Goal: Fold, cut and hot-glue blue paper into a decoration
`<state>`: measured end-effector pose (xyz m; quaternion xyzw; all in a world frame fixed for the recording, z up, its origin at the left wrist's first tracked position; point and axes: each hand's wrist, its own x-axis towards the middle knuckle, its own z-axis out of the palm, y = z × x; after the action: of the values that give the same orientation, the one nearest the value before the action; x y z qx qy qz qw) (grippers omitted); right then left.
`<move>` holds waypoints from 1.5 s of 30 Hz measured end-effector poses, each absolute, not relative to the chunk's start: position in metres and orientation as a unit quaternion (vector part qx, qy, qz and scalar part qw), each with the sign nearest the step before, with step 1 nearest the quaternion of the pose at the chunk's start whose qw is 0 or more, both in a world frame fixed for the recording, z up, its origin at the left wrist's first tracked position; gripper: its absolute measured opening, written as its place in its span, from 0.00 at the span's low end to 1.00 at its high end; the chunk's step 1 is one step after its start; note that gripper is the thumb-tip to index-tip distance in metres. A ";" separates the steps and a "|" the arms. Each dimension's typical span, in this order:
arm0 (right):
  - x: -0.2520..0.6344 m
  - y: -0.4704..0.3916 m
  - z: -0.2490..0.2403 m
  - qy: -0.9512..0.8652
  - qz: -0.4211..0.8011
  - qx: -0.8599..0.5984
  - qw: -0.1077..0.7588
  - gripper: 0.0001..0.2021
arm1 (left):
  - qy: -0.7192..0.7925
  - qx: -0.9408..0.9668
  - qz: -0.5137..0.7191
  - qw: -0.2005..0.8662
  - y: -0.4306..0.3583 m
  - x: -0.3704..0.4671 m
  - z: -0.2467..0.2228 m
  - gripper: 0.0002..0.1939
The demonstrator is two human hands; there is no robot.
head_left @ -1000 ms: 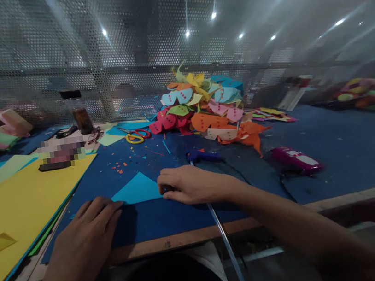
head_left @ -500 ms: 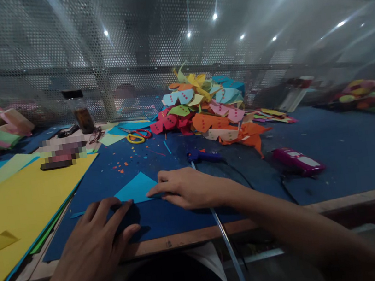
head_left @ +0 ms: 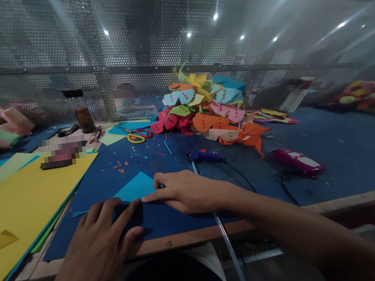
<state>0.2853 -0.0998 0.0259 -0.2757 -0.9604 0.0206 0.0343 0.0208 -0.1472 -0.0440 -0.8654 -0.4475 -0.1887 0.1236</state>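
A light-blue paper (head_left: 134, 188) folded to a triangular peak lies flat on the dark blue work surface. My left hand (head_left: 105, 236) rests at its lower left edge, palm down, fingers spread, index fingertip pressing the straight bottom edge. From the right, my right hand (head_left: 187, 191) reaches over the paper's right part and hides it. Its index finger is stretched along the same edge, the tip close to my left fingertip, while its other fingers bend in. Just beyond my right hand lies a blue glue gun (head_left: 205, 155) with a clear glue stick (head_left: 224, 233) running back under my forearm.
Colourful cut-paper shapes (head_left: 211, 121) are piled at the back. Scissors (head_left: 135, 137) and paper scraps lie left of them. Large yellow sheets (head_left: 38, 194) cover the left, with a phone (head_left: 62, 155) and a jar (head_left: 83, 115) behind. A purple device (head_left: 297, 162) sits right.
My right index fingertip has slid left along the paper's bottom edge, closer to my left hand. My left hand has shifted slightly right. The paper stays in place.
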 end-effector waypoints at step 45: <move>0.301 -0.081 0.035 -0.919 0.196 -0.337 0.065 0.01 | -0.459 -0.859 -0.181 0.134 -0.151 0.018 -0.047 0.23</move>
<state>0.3014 -0.0814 0.0347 -0.3365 -0.9186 0.1965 0.0654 0.0184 -0.1505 -0.0467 -0.8593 -0.4592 -0.1809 0.1342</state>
